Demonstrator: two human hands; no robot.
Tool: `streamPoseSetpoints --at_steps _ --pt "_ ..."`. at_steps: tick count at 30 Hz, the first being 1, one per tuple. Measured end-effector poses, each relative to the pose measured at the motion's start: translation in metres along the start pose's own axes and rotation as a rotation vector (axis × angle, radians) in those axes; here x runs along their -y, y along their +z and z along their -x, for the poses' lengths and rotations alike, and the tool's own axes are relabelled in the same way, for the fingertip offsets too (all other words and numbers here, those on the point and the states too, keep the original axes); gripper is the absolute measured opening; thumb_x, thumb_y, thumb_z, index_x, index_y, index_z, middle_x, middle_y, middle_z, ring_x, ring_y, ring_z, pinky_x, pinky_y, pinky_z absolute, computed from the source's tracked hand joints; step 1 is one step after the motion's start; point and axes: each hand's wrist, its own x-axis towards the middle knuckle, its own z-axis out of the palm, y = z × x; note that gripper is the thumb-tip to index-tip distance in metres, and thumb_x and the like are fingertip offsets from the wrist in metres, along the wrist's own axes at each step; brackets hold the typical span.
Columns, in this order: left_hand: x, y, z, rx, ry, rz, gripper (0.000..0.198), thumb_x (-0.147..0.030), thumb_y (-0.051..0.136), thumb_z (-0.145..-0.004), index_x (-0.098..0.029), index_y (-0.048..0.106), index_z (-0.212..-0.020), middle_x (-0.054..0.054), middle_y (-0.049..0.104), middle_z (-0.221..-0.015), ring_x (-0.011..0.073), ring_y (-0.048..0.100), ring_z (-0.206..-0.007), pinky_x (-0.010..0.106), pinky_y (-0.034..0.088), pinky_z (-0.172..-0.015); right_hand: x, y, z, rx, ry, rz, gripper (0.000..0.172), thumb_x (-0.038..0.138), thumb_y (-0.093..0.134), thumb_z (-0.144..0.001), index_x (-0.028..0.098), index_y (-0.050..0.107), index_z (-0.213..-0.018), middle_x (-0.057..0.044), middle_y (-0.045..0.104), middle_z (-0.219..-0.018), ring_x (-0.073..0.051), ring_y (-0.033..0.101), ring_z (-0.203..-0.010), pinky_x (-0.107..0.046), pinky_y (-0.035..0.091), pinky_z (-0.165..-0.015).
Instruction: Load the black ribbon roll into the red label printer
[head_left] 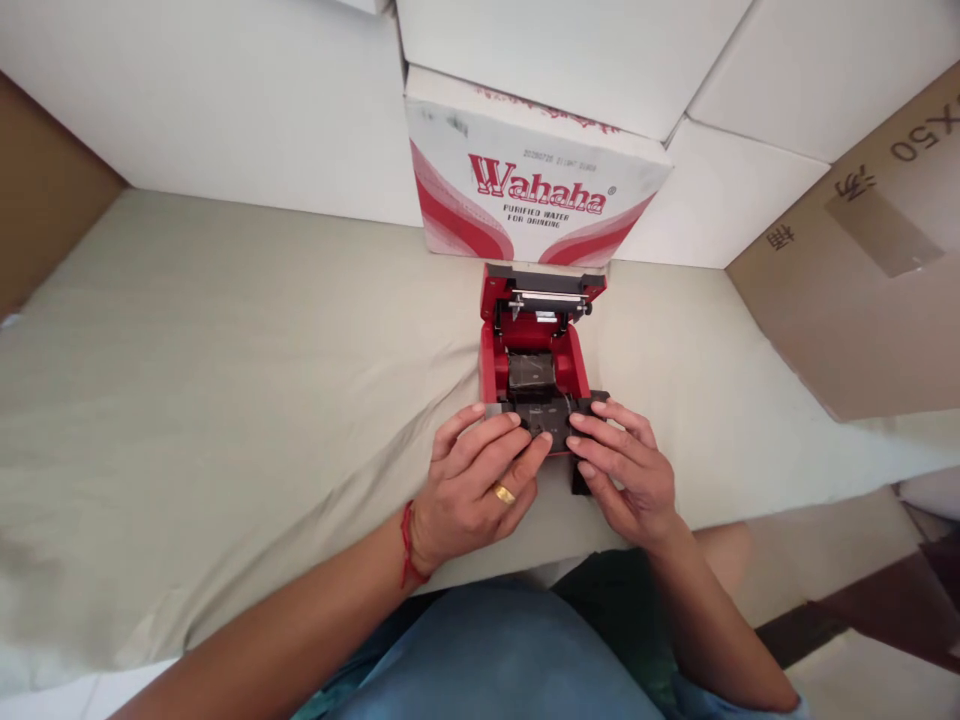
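Right before the Wahaha box [536,185], the red device [576,365] sits lid-up on the cloth [247,360]; from my remote seat I've left hand [474,492] and right hand [634,475] at its dark strip [553,412], fingers slightly spread. Pinching? I can't tell.

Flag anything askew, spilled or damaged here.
A dark smudge marks the upper left of the Wahaha box, odd on its white face. The cloth is creased left of the red machine. No spill shows.
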Motion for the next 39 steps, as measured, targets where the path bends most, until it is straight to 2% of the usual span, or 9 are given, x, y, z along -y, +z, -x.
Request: streamPoseSetpoints --at_steps 5,8,10,13,18,26,30,35,39 --pt "0.002 0.001 0.001 -0.019 0.018 0.004 0.041 -0.008 0.076 -0.098 -0.026 0.081 -0.134 0.001 0.086 -0.103 0.0205 0.080 -0.115 0.041 0.055 -0.127 -0.002 -0.007 -0.008 -0.007 0.103 -0.069 0.035 0.028 0.069 -0.113 0.041 0.084 -0.142 -0.006 0.089 -0.140 -0.036 0.077 -0.140 -0.068 0.064 -0.120" --pt "0.001 0.002 0.003 -0.029 0.021 0.026 0.037 -0.007 0.077 -0.099 -0.022 0.082 -0.132 0.003 0.085 -0.102 0.0205 0.079 -0.115 0.040 0.056 -0.126 -0.017 -0.008 -0.033 -0.161 0.294 -0.140 0.033 0.041 0.059 -0.119 0.041 0.083 -0.142 -0.007 0.083 -0.152 -0.035 0.074 -0.146 -0.067 0.060 -0.126" --pt "0.001 0.002 0.004 -0.036 0.029 0.041 0.037 -0.006 0.079 -0.098 -0.020 0.082 -0.132 0.003 0.085 -0.102 0.0205 0.078 -0.114 0.040 0.056 -0.126 -0.035 -0.004 -0.058 -0.252 0.424 -0.202 0.042 0.053 0.051 -0.122 0.042 0.075 -0.154 -0.007 0.074 -0.166 -0.033 0.069 -0.155 -0.061 0.058 -0.130" --pt "0.002 0.002 0.005 -0.039 0.041 0.053 0.048 -0.005 0.083 -0.096 -0.027 0.082 -0.139 0.000 0.086 -0.105 0.0196 0.079 -0.114 0.039 0.058 -0.123 -0.063 0.009 -0.100 -0.195 0.547 -0.260 0.062 0.071 0.039 -0.121 0.041 0.057 -0.173 -0.007 0.063 -0.179 -0.031 0.062 -0.163 -0.056 0.056 -0.132" --pt "0.005 0.000 0.004 -0.019 0.064 0.046 0.036 -0.006 0.079 -0.100 -0.024 0.083 -0.130 -0.001 0.086 -0.099 0.0180 0.080 -0.110 0.038 0.057 -0.125 -0.077 0.027 -0.137 -0.064 0.543 -0.384 0.082 0.084 0.023 -0.118 0.033 0.064 -0.168 -0.011 0.078 -0.159 -0.032 0.071 -0.153 -0.057 0.059 -0.128" --pt "0.004 0.000 0.006 -0.014 0.052 0.022 0.046 -0.008 0.082 -0.098 -0.031 0.082 -0.137 -0.002 0.086 -0.101 0.0184 0.081 -0.110 0.039 0.057 -0.125 -0.047 0.008 -0.089 -0.113 0.404 -0.353 0.075 0.081 0.034 -0.118 0.036 0.094 -0.112 -0.005 0.092 -0.128 -0.034 0.080 -0.142 -0.064 0.054 -0.134" --pt "0.003 0.000 0.004 -0.021 0.036 0.017 0.037 -0.006 0.080 -0.099 -0.028 0.084 -0.128 -0.001 0.084 -0.097 0.0189 0.080 -0.110 0.038 0.057 -0.123 -0.039 0.003 -0.068 -0.064 0.283 -0.286 0.060 0.071 0.043 -0.120 0.039 0.094 -0.115 -0.002 0.093 -0.127 -0.033 0.082 -0.139 -0.068 0.047 -0.139" --pt "0.001 0.001 0.004 -0.007 0.018 0.030 0.033 -0.007 0.074 -0.101 -0.027 0.081 -0.126 0.000 0.084 -0.096 0.0193 0.080 -0.107 0.040 0.058 -0.119 -0.037 0.015 -0.053 -0.089 0.236 -0.194 0.055 0.061 0.046 -0.121 0.036 0.093 -0.108 -0.006 0.094 -0.118 -0.033 0.087 -0.126 -0.066 0.060 -0.127" --pt "0.009 -0.002 0.003 -0.006 -0.041 0.130 0.046 -0.015 0.072 -0.103 -0.028 0.075 -0.147 0.002 0.084 -0.105 0.0237 0.080 -0.114 0.045 0.060 -0.118 -0.036 0.024 -0.051 -0.149 0.221 -0.236 0.049 0.054 0.049 -0.121 0.035 0.093 -0.109 -0.006 0.095 -0.118 -0.032 0.088 -0.125 -0.064 0.064 -0.121"
